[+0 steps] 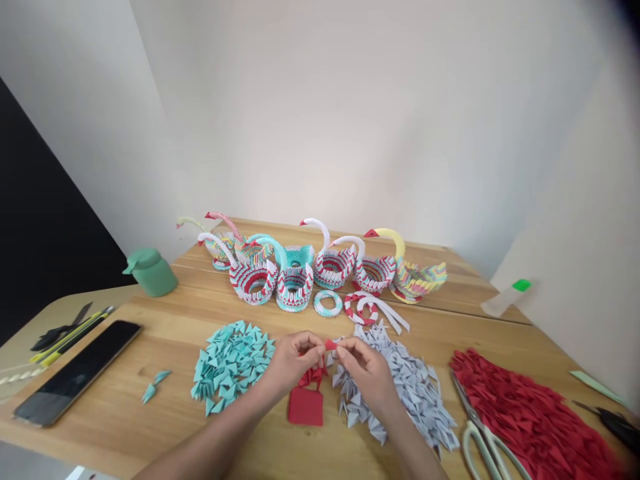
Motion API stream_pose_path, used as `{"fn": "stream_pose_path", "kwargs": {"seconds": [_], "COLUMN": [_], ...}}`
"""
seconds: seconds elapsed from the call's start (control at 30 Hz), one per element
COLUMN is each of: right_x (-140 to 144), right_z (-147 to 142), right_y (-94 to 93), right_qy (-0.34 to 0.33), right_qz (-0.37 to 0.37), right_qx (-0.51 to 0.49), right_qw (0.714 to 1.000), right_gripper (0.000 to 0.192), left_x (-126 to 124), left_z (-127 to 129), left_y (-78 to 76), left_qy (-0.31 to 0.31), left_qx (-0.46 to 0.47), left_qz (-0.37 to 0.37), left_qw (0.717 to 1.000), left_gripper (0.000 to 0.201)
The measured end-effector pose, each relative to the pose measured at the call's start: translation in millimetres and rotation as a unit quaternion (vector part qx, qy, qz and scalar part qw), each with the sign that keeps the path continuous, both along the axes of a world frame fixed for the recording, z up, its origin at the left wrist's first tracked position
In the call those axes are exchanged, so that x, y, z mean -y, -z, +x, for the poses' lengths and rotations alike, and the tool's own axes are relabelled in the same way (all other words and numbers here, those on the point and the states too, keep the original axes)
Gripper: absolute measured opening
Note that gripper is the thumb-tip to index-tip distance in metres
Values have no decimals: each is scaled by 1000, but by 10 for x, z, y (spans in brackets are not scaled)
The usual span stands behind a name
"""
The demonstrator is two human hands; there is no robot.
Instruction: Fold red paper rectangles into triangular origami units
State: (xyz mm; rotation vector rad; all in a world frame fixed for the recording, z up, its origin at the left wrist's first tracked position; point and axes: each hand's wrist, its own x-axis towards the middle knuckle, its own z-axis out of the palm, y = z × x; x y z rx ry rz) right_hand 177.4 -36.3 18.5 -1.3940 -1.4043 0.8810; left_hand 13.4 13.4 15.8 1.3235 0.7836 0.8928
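Between my fingertips, just above the table, is a small folded red paper piece. My left hand pinches it from one side, and my right hand pinches it from the other. Below my left hand lies a stack of red paper squares, with a few loose red pieces behind it partly hidden by my fingers. A pile of teal folded paper triangles sits left of my left hand. Pale grey-lilac triangles spread under and beyond my right hand. Farther right lies a heap of red triangles.
Several paper swans stand along the back, with a teal and white ring before them. Scissors lie beside the red heap. A phone, a green pot and a green-capped bottle are toward the sides.
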Motion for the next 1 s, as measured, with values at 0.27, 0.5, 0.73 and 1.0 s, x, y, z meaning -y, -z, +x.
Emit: {"fn": "stream_pose_path", "kwargs": {"seconds": [0.27, 0.5, 0.73, 1.0], "right_x": [5, 2, 15, 2], "right_z": [-47, -39, -53, -51], "right_y": [-44, 49, 17, 68], "right_qy": [-8, -36, -35, -14], "right_qz": [-4, -32, -12, -19], "right_qx": [-22, -79, -73, -97], "right_qw": [1000, 996, 997, 995], "right_gripper": [27, 29, 28, 24], "left_x": [36, 37, 35, 94], "left_z": [2, 8, 5, 9], "left_y": [-21, 10, 19, -8], "left_qy": [4, 26, 23, -19], "left_qx": [-26, 3, 15, -48], "left_qz": [6, -1, 0, 71], "left_qw": [1000, 1000, 1000, 996], "left_gripper": [34, 39, 33, 16]}}
